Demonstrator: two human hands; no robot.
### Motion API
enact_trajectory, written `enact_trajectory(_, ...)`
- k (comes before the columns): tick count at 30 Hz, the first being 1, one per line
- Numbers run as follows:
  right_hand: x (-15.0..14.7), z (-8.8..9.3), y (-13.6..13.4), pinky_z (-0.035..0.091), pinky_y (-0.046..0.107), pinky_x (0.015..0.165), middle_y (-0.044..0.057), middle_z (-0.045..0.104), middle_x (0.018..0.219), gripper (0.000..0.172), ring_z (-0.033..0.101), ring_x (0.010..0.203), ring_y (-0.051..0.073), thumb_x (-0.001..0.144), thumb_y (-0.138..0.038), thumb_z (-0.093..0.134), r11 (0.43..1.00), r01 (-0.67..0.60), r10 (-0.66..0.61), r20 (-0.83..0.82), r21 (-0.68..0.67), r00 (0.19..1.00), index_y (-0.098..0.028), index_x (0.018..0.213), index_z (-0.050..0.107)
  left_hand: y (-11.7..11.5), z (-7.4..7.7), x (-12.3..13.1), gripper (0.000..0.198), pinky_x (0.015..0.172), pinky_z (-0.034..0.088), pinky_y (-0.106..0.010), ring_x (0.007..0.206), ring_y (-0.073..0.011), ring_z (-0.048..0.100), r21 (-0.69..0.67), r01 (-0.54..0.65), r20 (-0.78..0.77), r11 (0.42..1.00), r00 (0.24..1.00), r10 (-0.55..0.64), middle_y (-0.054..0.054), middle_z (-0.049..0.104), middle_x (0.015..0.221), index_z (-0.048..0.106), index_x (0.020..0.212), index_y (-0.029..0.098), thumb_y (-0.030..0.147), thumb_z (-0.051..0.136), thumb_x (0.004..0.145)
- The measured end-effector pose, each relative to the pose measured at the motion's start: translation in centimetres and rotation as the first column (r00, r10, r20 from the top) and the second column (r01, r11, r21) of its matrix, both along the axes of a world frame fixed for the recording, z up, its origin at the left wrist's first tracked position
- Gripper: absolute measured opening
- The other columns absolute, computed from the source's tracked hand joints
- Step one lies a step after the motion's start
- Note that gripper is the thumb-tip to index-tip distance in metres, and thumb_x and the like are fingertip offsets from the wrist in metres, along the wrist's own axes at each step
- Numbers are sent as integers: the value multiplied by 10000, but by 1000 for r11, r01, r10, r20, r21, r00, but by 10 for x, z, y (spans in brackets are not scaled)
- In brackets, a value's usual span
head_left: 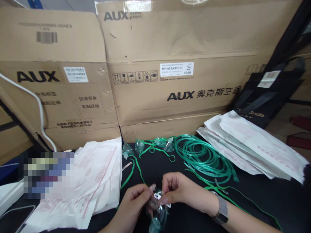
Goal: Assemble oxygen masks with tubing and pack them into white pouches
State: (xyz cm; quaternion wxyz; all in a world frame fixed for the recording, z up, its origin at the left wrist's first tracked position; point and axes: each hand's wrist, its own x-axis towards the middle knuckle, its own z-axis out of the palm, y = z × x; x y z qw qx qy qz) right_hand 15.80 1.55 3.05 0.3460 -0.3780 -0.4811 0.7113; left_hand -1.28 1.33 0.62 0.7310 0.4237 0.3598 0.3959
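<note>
Near the bottom centre, a clear oxygen mask point(159, 213) with a green connector is held between my hands. My left hand point(139, 199) grips its left edge, thumb and fingers closed. At the mask's top, the fingers of my right hand point(176, 191) pinch a white nose clip point(157, 196), a flat strip with holed ends. Part of the strip is covered by the thumb. A green elastic strap point(139, 170) runs from the upper left toward my left hand. Another loose nose clip point(126, 166) lies on the black table, left of the middle.
Several more masks point(139, 147) with green straps lie at the back. Coiled green tubing point(204, 158) sits right of centre. White printed pouches point(97, 178) are stacked left, and more pouches point(257, 145) right. Cardboard boxes point(145, 106) wall the back; a black bag point(264, 97) stands at right.
</note>
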Motion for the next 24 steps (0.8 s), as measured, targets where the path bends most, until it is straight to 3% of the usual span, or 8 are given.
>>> enact_trajectory(11, -3, 2, -4, 416, 229, 566, -32, 623, 574, 334, 575, 570, 97, 488, -284, 807, 998, 0, -7, 118, 58, 993, -134, 611, 535, -2, 9, -5, 408, 461, 323, -216, 461, -97, 417, 207, 30, -257, 978, 966, 25, 30, 472, 470, 491, 490, 157, 491, 619, 687)
enact_trajectory(18, -1, 8, -5, 409, 229, 549, -32, 611, 571, 337, 562, 571, 106, 466, -295, 815, 996, 0, -18, 212, 86, 977, -139, 606, 550, -8, 8, -8, 378, 528, 322, -235, 534, -117, 379, 302, 50, -269, 952, 962, 35, 36, 412, 515, 453, 513, 178, 448, 553, 758)
enact_trajectory(24, -4, 6, -4, 407, 228, 555, -31, 605, 560, 336, 563, 564, 104, 470, -296, 812, 997, 7, -22, 198, 76, 980, -134, 593, 544, -6, 9, -10, 364, 538, 313, -241, 553, -125, 373, 357, 92, -311, 929, 950, 26, 30, 411, 537, 473, 530, 174, 438, 537, 773)
